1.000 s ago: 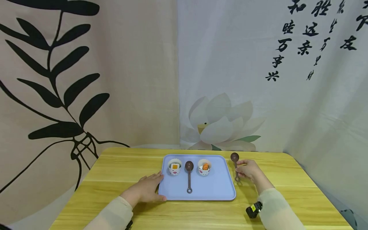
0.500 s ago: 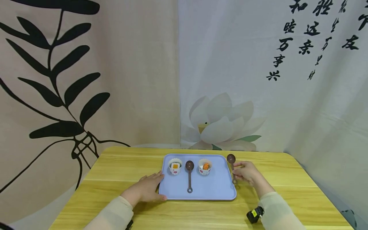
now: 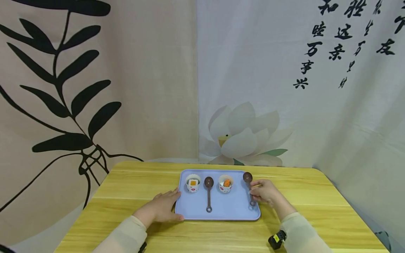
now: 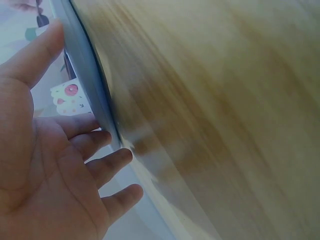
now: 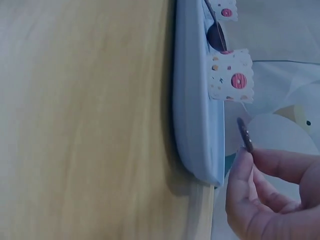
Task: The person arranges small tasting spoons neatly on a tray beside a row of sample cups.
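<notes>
My right hand pinches the handle of a brown spoon over the right edge of a light blue tray. In the right wrist view the handle's end shows between thumb and fingertips. At the tray's left edge, my left hand rests with spread fingers touching the rim, as the left wrist view shows too. A second brown spoon lies in the middle of the tray. Beside it stand two patterned paper cups: the left cup holds a white and orange piece, the right cup an orange one.
The tray stands on a yellow wood-grain table, near its back edge. Behind the table hangs a printed cloth with leaves, a lotus and written characters. A small black device is on the right wrist.
My right hand has moved left with the spoon, from the table beside the tray to over the tray's right edge. The left hand has stayed in place.
</notes>
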